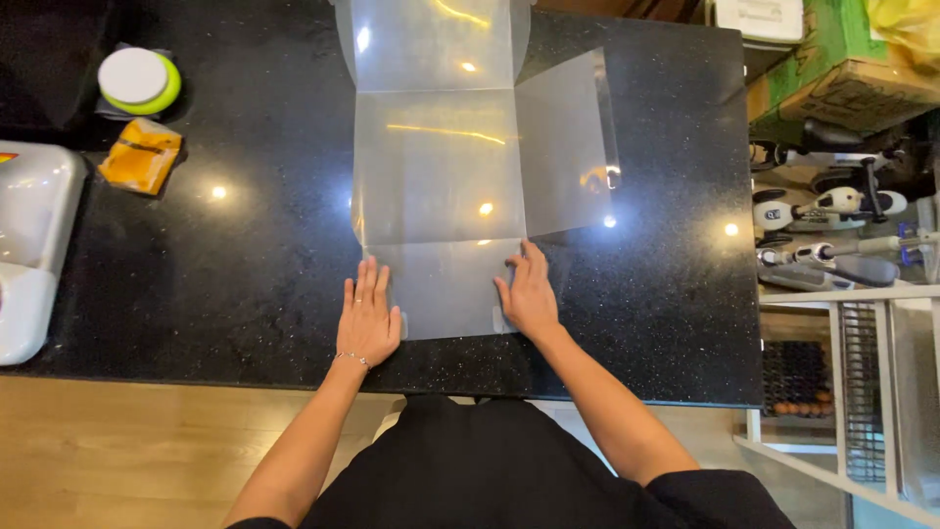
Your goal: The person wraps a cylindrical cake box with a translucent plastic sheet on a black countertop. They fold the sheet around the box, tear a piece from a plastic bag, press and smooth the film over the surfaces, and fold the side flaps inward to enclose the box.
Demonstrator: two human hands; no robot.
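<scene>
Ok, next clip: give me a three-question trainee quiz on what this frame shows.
1. True or false: both hands lie flat on the clear plastic sheet.
2. Which lies nearest the orange packet? A) white-and-green round lid B) left hand C) right hand
3. What colour is the countertop?

Key: 1 true, on its near panel, one at each side edge; 2 A; 3 black, speckled.

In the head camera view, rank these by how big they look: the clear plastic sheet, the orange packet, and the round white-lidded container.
1. Clear plastic sheet, by far the largest.
2. Orange packet and white-lidded container look about alike; no ranking.
</scene>
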